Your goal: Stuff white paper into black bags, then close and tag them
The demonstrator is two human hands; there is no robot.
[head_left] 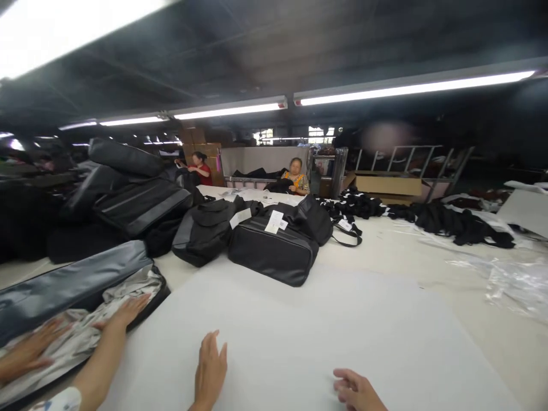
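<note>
Left hand (pixel 209 365): in near the middle, palm turned inward, fingers loosely bent and parted from the thumb; it grasped nothing. Whether it brushed the white sheet below could not be told.
Right hand (pixel 357 391): near, right of the other hand and well apart from it, fingers half curled; its grip was released too, with no item in it.
White sheet (pixel 342 319): spread flat over the near part of the table (pixel 396 242), beneath both hands.
Black boxy bag (pixel 269 251): past the hands, at the far part of the sheet, closed, with white tags (pixel 276 221) on top.
Black soft bag (pixel 205 225): just left of the boxy one, slumped against the group.
State of the work: the sheet was laid out and the tagged bag was shut; neither hand was handling a bag. How much was finished or left could not be told from this view.
Open case (pixel 77 285): near left, lid raised, with pale crumpled fabric (pixel 92 322) inside.
Co-worker's hands (pixel 132 311): pressed on that fabric, one farther left than the other.
Bag pile (pixel 141 205): far left, heaped high.
Right side: black fabric pieces (pixel 454 222) lay far right, clear plastic (pixel 514 285) nearer.
Background: two seated people (pixel 296 180) sat beyond the table.
</note>
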